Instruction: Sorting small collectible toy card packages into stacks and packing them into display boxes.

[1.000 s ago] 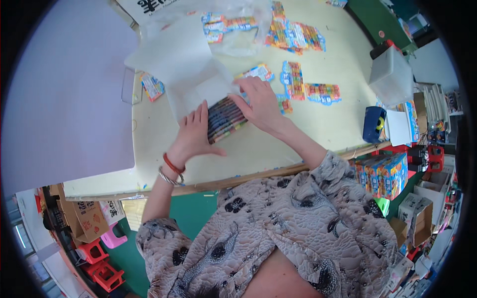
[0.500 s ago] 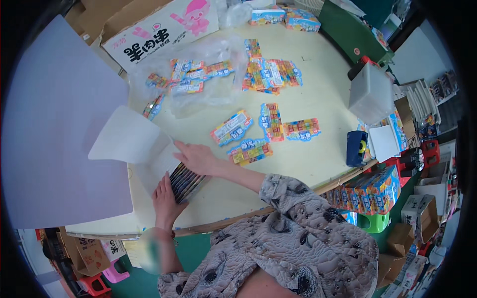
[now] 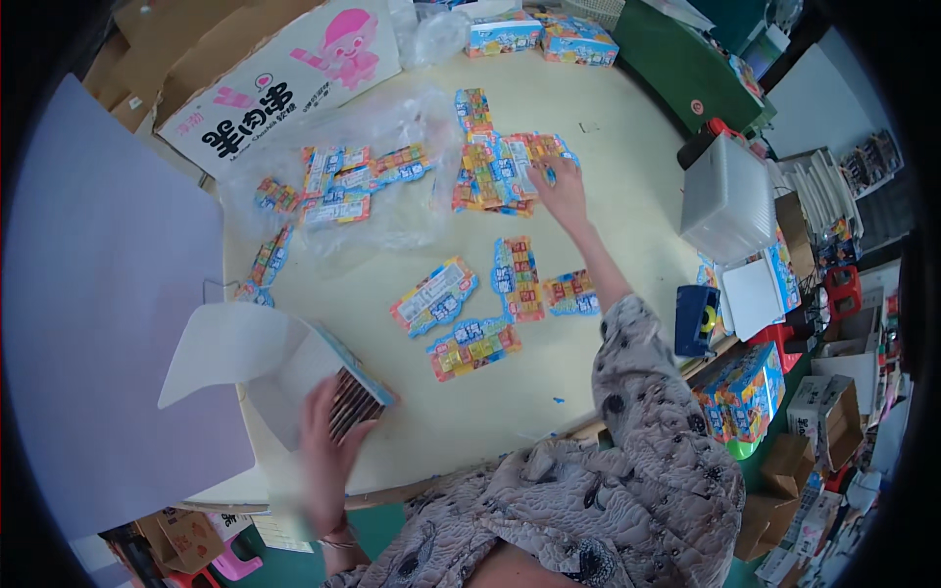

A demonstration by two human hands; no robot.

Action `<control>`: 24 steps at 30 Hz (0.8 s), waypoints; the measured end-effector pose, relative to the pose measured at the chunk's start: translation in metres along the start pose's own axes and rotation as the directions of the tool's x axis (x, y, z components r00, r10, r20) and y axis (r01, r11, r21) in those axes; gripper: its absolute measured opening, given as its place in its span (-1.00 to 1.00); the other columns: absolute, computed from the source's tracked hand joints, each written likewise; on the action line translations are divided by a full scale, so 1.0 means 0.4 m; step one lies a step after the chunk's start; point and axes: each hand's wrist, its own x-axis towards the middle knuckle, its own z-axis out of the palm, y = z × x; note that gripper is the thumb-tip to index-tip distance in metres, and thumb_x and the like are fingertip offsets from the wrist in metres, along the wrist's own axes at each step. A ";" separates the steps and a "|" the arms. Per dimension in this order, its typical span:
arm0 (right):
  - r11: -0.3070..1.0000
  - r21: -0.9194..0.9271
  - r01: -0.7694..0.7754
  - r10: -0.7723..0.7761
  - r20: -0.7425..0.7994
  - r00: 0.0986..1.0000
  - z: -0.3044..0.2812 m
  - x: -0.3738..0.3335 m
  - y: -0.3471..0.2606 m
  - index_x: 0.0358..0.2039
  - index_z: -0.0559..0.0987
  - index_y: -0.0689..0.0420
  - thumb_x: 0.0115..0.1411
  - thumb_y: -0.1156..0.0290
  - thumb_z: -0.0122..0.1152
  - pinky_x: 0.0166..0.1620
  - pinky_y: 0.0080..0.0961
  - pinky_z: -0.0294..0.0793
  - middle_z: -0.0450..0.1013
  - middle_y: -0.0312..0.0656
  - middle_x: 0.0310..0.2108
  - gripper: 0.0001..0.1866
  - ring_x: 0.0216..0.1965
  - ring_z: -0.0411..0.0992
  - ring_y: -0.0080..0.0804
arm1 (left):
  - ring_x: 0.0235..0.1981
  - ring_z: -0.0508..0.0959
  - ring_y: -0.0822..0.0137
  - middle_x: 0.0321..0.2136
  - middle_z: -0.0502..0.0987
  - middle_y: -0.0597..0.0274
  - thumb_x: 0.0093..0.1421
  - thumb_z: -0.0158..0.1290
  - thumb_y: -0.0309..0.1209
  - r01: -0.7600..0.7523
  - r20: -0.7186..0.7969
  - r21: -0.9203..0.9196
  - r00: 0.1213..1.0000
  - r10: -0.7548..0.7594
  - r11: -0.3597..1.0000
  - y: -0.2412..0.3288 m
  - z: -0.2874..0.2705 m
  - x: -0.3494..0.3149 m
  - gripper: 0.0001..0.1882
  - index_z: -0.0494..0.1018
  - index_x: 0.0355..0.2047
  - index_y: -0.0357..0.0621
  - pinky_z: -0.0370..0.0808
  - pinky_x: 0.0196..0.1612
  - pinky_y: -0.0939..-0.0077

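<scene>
A white carton (image 3: 284, 392) with a raised rounded flap stands at the near left of the table, a row of thin packets (image 3: 355, 407) upright inside. My left hand (image 3: 328, 446), slightly blurred, is at the carton's near side, thumb and fingers apart. Farther off to the right, my right hand (image 3: 564, 196) has its fingertips bent down onto a colourful flat candy packet (image 3: 549, 147) at the right end of an overlapping pile (image 3: 482, 176). The fingers cover part of that packet. Several loose candy packets (image 3: 517, 279) lie between the carton and the pile.
A clear plastic bag (image 3: 412, 211) with more packets spreads over the far left. Behind it stands a big white carton (image 3: 294, 83). On the right are a translucent bin (image 3: 727, 196) and a blue tape dispenser (image 3: 696, 318). A pale sheet (image 3: 108, 323) covers the left side.
My right hand has left the carton and reached far right to the packet pile. The left hand has spread away from the carton's packets. The whole view has shifted slightly.
</scene>
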 end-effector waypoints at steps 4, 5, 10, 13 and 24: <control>0.991 -0.135 -0.013 0.047 0.249 0.967 0.069 0.133 0.076 -0.04 0.53 0.09 0.15 -0.02 0.16 0.05 -0.19 0.37 0.47 -0.02 -0.13 -0.49 -0.01 0.39 -0.09 | 0.06 0.42 0.07 0.02 0.42 0.04 0.00 0.25 -0.48 -0.158 0.109 -0.318 0.974 0.201 0.935 0.165 0.210 0.109 -0.43 0.38 0.06 -0.19 0.38 0.07 0.25; 0.994 -0.110 0.004 0.033 0.330 0.944 0.095 0.167 0.079 -0.01 0.53 0.06 0.15 -0.06 0.14 0.08 -0.20 0.36 0.46 0.00 -0.09 -0.46 0.03 0.37 -0.05 | 0.09 0.38 -0.01 0.06 0.39 0.02 0.06 0.23 -0.42 -0.172 0.117 -0.337 0.968 0.222 0.926 0.171 0.278 0.148 -0.46 0.37 0.07 -0.18 0.35 0.10 0.19; 0.997 -0.073 0.017 0.017 0.443 0.896 0.274 0.297 0.016 0.17 0.38 -0.11 0.15 -0.16 0.05 0.20 0.12 0.13 0.21 0.00 0.21 -0.36 0.26 0.12 0.04 | 0.19 0.25 -0.07 0.16 0.26 -0.03 0.14 0.16 -0.32 -0.221 -0.022 -0.056 0.975 0.221 0.974 0.166 0.452 0.354 -0.42 0.28 0.15 -0.15 0.20 0.21 0.09; 0.984 -0.150 0.092 0.001 0.526 0.851 0.346 0.345 0.022 0.26 0.25 -0.17 0.17 -0.17 0.00 0.23 0.31 -0.05 0.02 -0.05 0.33 -0.31 0.35 -0.05 0.03 | 0.23 0.19 -0.11 0.22 0.17 -0.09 0.16 0.14 -0.32 -0.232 -0.062 -0.041 0.971 0.229 0.972 0.181 0.505 0.462 -0.38 0.21 0.21 -0.14 0.16 0.23 0.06; 0.962 -0.072 0.262 -0.205 0.439 0.875 0.236 0.091 0.079 0.18 0.35 -0.11 0.31 0.17 -0.10 0.28 0.12 0.00 0.03 -0.05 0.31 -0.57 0.33 -0.02 0.08 | 0.28 0.11 -0.09 0.21 0.19 -0.11 0.18 0.07 -0.17 -0.192 -0.066 0.062 0.978 0.196 0.979 0.155 0.656 0.612 -0.29 0.12 0.21 -0.31 0.04 0.27 0.00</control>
